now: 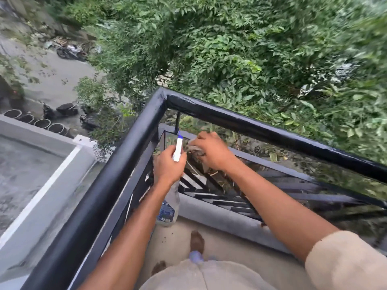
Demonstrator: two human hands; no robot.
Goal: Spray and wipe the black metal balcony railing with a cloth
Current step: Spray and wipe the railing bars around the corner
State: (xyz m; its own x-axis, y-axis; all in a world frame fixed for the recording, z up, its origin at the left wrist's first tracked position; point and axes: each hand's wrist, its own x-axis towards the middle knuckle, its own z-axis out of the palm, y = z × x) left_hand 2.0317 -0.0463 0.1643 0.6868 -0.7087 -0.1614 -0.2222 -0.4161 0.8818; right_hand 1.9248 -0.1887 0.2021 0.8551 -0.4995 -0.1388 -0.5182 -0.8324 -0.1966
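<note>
At 9 o'clock a grey flat rooftop lies below, outside the glossy black round-tube metal balcony railing. Its top rails meet in a corner at 12 o'clock, leaving a narrow wedge of room inside. Near centre, the left hand has its grip closed round a clear plastic spray bottle, white-and-blue nozzle pointing to 12 o'clock. Just toward 3 o'clock, the right hand has its grip bunched on a crumpled grey cloth at the thinner inner bar.
</note>
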